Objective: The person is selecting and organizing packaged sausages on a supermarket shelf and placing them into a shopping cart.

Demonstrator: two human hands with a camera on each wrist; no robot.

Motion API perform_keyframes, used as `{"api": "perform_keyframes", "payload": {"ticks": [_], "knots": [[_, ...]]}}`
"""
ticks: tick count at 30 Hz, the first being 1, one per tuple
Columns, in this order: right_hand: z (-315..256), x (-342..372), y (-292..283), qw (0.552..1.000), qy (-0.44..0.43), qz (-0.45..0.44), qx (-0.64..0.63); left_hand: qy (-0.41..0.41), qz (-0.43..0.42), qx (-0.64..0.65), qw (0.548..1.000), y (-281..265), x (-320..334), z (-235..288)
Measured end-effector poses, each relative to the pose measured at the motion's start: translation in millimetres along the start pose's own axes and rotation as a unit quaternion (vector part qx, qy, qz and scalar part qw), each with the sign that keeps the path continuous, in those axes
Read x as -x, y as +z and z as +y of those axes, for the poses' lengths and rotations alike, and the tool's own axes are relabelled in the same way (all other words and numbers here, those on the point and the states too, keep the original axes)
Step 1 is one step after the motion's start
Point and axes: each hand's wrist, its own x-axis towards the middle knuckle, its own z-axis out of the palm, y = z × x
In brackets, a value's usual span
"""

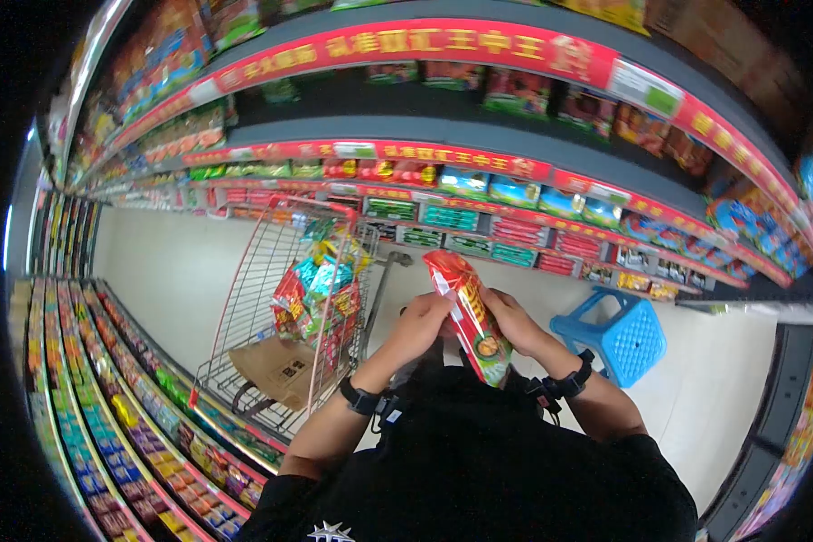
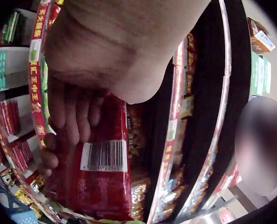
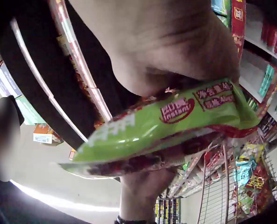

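Observation:
In front of the torso a red and green food packet [image 1: 472, 318] is held between both hands, tilted in the head view. My left hand [image 1: 427, 321] grips its left edge. The right hand [image 1: 513, 323] holds the other edge. In the left wrist view, the fingers [image 2: 72, 116] lie curled over the packet's red back [image 2: 89, 189], just above a printed barcode [image 2: 105, 155]. The right wrist view shows the green side [image 3: 143, 126] with the word "Instant", under my right hand [image 3: 185, 51]; its fingertips are hidden behind the packet.
To the left stands a wire shopping cart [image 1: 244, 298] with colourful bags [image 1: 321, 285] and a flattened brown paper bag [image 1: 285, 370]. A blue plastic stool [image 1: 637, 339] is on the floor to the right. Stocked shelves [image 1: 334, 135] run across the front; another packed shelf [image 1: 144, 406] lies left.

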Motion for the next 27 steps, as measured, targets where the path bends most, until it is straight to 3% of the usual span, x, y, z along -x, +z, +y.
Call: {"api": "perform_keyframes", "payload": {"ticks": [1, 2, 3, 5, 7, 8, 10, 12, 14, 16, 18, 20, 22, 24, 27], "knots": [[6, -12, 6, 1.000, 0.019, 0.009, -0.021, -0.021, 0.006, 0.009, 1.000, -9, -2, -12], [11, -22, 11, 0.998, 0.038, 0.020, -0.041, 0.070, 0.056, 0.018, 0.996, -13, -4, -30], [12, -29, 20, 0.995, 0.038, 0.002, -0.087, 0.058, 0.063, 0.057, 0.995, -24, -5, -45], [17, -46, 38, 0.998, 0.009, -0.026, -0.052, 0.047, 0.077, 0.102, 0.991, -46, -4, -69], [12, -65, 63, 0.999, -0.020, -0.050, -0.008, -0.052, 0.087, 0.242, 0.965, -72, 2, -87], [9, -73, 76, 0.998, -0.018, -0.055, 0.001, -0.048, 0.092, 0.249, 0.963, -85, 5, -96], [2, -89, 105, 0.994, -0.004, -0.096, 0.046, -0.096, 0.104, 0.356, 0.924, -118, 11, -112], [-5, -104, 133, 0.985, 0.077, -0.133, 0.079, -0.067, 0.113, 0.362, 0.923, -159, 13, -134], [-11, -113, 156, 0.976, 0.060, -0.156, 0.137, 0.008, 0.203, 0.288, 0.936, -201, 25, -136], [-22, -131, 171, 0.967, 0.074, -0.181, 0.163, 0.008, 0.250, 0.244, 0.937, -249, 33, -150], [-36, -146, 186, 0.958, 0.080, -0.200, 0.189, 0.039, 0.300, 0.052, 0.952, -295, 43, -150], [-50, -157, 198, 0.964, 0.055, -0.179, 0.189, 0.001, 0.353, -0.078, 0.932, -328, 55, -148], [-65, -163, 208, 0.968, -0.006, -0.167, 0.186, 0.035, 0.353, -0.125, 0.926, -374, 28, -246], [-76, -170, 213, 0.971, -0.019, -0.154, 0.180, 0.093, 0.372, -0.146, 0.912, -396, 10, -299], [-109, -167, 217, 0.969, -0.083, -0.139, 0.185, 0.055, 0.277, -0.192, 0.940, -414, -7, -362]]}}
